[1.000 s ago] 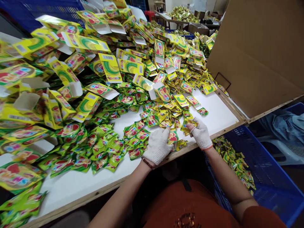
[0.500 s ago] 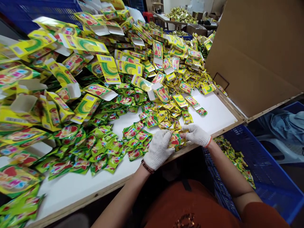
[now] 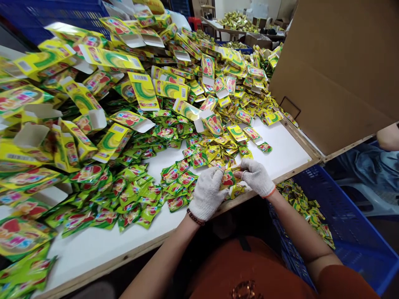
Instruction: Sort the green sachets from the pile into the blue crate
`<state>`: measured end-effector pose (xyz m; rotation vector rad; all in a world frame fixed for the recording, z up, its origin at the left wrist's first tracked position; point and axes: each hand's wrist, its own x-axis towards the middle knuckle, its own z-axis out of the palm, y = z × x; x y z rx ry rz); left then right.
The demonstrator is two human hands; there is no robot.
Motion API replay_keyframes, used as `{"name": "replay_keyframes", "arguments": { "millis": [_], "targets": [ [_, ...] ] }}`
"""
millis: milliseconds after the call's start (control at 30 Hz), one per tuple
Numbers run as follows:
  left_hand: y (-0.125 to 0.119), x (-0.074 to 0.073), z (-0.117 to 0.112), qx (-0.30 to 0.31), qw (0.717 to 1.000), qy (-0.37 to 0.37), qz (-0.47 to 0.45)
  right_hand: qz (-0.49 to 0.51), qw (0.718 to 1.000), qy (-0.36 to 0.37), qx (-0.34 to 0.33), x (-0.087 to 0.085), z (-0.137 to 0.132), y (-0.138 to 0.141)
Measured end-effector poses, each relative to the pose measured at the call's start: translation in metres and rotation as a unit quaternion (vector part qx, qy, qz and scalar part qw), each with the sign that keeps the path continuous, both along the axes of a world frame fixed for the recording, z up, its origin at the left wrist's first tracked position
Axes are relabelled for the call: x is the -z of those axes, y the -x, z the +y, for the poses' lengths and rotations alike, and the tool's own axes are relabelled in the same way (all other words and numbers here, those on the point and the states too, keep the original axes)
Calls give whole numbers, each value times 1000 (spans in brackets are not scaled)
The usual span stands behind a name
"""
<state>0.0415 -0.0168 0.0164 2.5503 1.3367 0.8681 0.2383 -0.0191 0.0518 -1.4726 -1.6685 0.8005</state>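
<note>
Both my hands wear white knit gloves and meet at the table's front edge. Between them is a small green and yellow candy packet (image 3: 228,178) with a red fruit picture. My left hand (image 3: 207,193) pinches its left side, fingers closed, while my right hand (image 3: 256,176) grips the right side with thumb and fingertips. Whether more packets lie behind it is hidden. A yellow packet (image 3: 237,191) lies just below my right fingers. Left of my left hand spread green candy packets (image 3: 187,178), and beyond the hands sit yellow packets (image 3: 215,151).
A high heap of yellow cartons (image 3: 143,89), many with open flaps, covers the table's back and left. A brown cardboard sheet (image 3: 333,74) stands at the right. Below it, a blue crate (image 3: 352,241) holds yellow packets. Part of another person's arm (image 3: 388,137) shows at the right edge.
My hands have shifted slightly, with the packet still between them; my right hand is a little further left and up. Another person's arm has come into view at the right.
</note>
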Motion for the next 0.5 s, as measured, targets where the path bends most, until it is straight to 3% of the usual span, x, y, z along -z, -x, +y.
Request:
{"name": "replay_keyframes", "arguments": {
  "millis": [133, 333, 500],
  "targets": [
    [-5, 1, 1, -15, 1000, 9, 1, -7, 999, -5, -52, -7, -8, 7],
    [-16, -4, -5, -57, 994, 34, -85, 64, 986, 76, -132, -17, -9, 3],
    [-17, -17, -10, -6, 964, 176, -199, -11, 986, -1, -167, -16, 2, 6]
  ]
}}
